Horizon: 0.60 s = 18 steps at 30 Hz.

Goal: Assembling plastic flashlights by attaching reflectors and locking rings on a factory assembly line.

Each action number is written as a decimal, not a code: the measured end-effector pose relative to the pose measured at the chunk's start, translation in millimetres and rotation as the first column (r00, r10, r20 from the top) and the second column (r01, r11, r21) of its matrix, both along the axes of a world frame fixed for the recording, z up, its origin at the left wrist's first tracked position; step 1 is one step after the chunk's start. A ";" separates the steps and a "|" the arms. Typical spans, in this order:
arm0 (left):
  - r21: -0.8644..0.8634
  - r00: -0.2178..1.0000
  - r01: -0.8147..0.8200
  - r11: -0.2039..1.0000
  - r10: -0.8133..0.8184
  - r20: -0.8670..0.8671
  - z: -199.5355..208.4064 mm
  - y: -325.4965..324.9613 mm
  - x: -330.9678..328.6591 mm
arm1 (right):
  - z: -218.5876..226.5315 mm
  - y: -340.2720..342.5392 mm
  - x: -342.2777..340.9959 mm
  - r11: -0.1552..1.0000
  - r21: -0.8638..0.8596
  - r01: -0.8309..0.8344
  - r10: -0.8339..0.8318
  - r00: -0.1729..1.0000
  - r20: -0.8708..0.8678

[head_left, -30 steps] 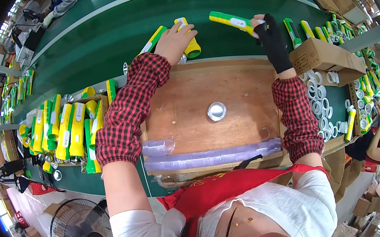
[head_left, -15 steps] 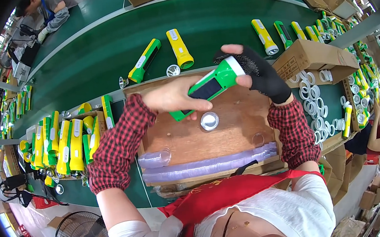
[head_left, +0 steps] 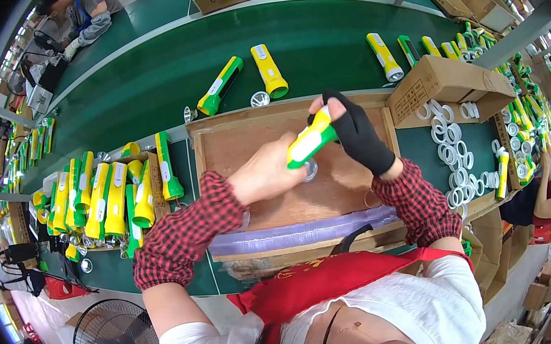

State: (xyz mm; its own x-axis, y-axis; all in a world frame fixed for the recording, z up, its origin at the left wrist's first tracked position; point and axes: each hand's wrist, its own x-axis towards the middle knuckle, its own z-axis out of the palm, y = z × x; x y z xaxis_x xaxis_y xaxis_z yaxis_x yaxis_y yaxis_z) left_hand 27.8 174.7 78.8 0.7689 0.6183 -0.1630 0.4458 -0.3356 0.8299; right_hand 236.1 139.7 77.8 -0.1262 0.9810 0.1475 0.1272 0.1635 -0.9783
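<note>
Left hand (head_left: pixel 268 169) is curled firmly round the nearer end of one flashlight (head_left: pixel 311 142); the gloved right hand (head_left: pixel 358 137), half closed, has its fingers about the other end. Half a second ago the dark panel side faced up; now the yellow-and-green side does, so the flashlight has been rolled over, and the work seems to centre on the end at the right hand. One round shiny disc (head_left: pixel 310 170) lies just beside the left hand's fingers, partly hidden. Ahead of the left hand are two loose flashlights (head_left: pixel 269 71) and two silver reflector cups (head_left: pixel 259 99). Right of the right hand sit one open carton (head_left: pixel 446 88) and white rings (head_left: pixel 448 151), too many to count.
</note>
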 end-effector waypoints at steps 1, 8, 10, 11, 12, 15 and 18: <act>0.106 0.999 -0.018 0.994 0.014 0.035 -19.8 7.1 2.5 | -5.1 6.8 -2.6 0.996 0.004 0.088 -0.088 0.996 0.027; 0.793 0.965 -0.178 0.583 0.263 0.023 -43.5 114.8 30.4 | -23.3 82.0 45.5 0.745 0.454 0.489 -0.600 0.789 0.133; 0.892 0.940 -0.002 0.452 0.305 -0.153 -68.8 159.4 29.5 | -37.4 106.4 71.6 0.802 0.327 0.500 -0.576 0.793 0.200; 0.921 0.921 0.147 0.360 0.290 -0.260 -75.3 174.4 35.0 | -54.1 118.2 87.6 0.772 0.453 0.446 -0.610 0.720 0.331; 0.883 0.923 0.260 0.392 0.168 -0.346 -73.7 182.3 44.3 | -70.9 127.5 104.5 0.738 0.564 0.370 -0.649 0.619 0.443; 0.739 0.840 0.522 0.426 -0.109 -0.531 -82.4 198.6 67.7 | -112.9 139.5 148.1 0.788 0.466 0.402 -0.609 0.407 0.680; 0.606 0.726 0.675 0.422 -0.231 -0.648 -80.9 210.7 73.0 | -109.3 131.2 140.3 0.871 0.330 0.363 -0.460 0.369 0.807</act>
